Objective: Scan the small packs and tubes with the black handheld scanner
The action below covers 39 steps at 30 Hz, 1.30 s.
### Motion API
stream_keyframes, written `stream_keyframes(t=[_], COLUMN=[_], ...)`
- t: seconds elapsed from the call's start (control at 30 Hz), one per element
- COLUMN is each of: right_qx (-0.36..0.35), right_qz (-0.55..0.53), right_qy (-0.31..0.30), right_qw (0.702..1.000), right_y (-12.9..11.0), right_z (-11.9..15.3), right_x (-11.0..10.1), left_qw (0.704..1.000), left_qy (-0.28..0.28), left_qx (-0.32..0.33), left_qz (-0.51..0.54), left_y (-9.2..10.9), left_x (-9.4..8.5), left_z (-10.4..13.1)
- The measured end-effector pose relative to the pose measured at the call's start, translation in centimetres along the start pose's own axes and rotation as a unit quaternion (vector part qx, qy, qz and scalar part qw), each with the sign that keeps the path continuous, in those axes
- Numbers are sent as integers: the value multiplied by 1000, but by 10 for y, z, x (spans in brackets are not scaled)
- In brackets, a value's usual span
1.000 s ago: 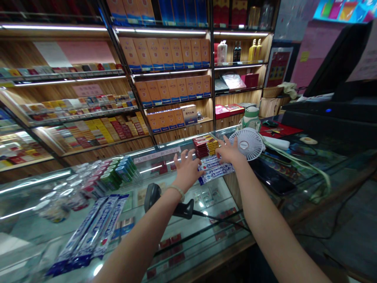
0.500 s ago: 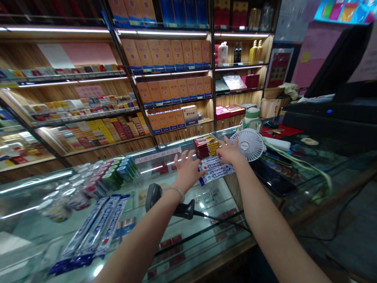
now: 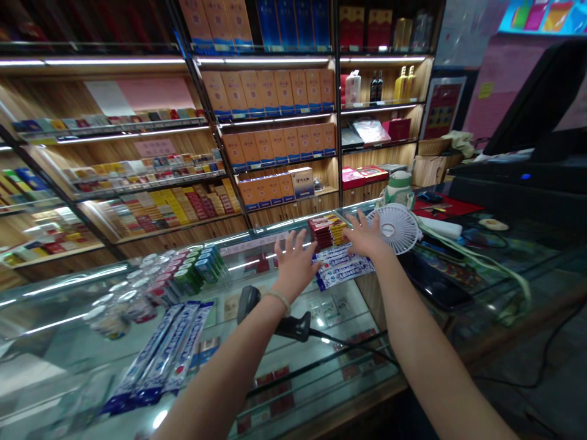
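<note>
Both my arms reach across a glass counter (image 3: 257, 366). My left hand (image 3: 293, 260) has its fingers spread and lies at the left end of a bunch of blue-and-white candy strips (image 3: 342, 269). My right hand (image 3: 364, 235), fingers also apart, rests on the right end of the same strips. Just behind the strips stands a stack of red and yellow packs (image 3: 326, 230). Neither hand grips anything.
A small white fan (image 3: 397, 228) stands right of my right hand. A black barcode scanner (image 3: 275, 315) lies under my left forearm. More blue-and-white strips (image 3: 160, 357) and small green and red boxes (image 3: 192, 275) sit to the left. A black register screen (image 3: 541, 98) is at right.
The view has shifted slightly, so everything sits a little further right in the frame. Both hands stay on the candy strips with fingers spread; the left hand's fingers have lifted a little.
</note>
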State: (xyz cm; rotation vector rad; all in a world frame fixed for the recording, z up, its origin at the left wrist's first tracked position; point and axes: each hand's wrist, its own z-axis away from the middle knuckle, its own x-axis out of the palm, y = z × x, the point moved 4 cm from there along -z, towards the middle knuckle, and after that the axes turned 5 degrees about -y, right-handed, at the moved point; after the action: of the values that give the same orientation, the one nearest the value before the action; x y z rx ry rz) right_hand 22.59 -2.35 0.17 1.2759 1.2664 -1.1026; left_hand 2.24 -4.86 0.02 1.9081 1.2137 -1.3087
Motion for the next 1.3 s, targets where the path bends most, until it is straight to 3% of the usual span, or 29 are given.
stream_keyframes(t=[0.13, 0.27, 0.43, 0.67, 1.03, 1.3], right_qx=[-13, -20, -29, -140, -267, -378], right_qz=[14, 26, 13, -32, -63, -93], right_qy=[49, 60, 119, 215, 203, 224], right_qw=[999, 998, 992, 966, 940, 893], right_y=[-5, -10, -27, -86, -170, -260], right_z=[5, 9, 7, 9, 21, 34], right_x=[-3, -4, -10, -22, -37, -47], left_qw=[1000, 1000, 999, 994, 973, 957], left_qy=[8, 6, 26, 45, 21, 35], left_qx=[14, 5, -20, -72, -193, -245], left_qz=[-11, -17, -28, -63, -122, -148], left_y=[-3, -7, -23, -65, -142, -180], left_x=[-10, -19, -39, -81, -116, -135], left_z=[4, 10, 28, 84, 171, 223])
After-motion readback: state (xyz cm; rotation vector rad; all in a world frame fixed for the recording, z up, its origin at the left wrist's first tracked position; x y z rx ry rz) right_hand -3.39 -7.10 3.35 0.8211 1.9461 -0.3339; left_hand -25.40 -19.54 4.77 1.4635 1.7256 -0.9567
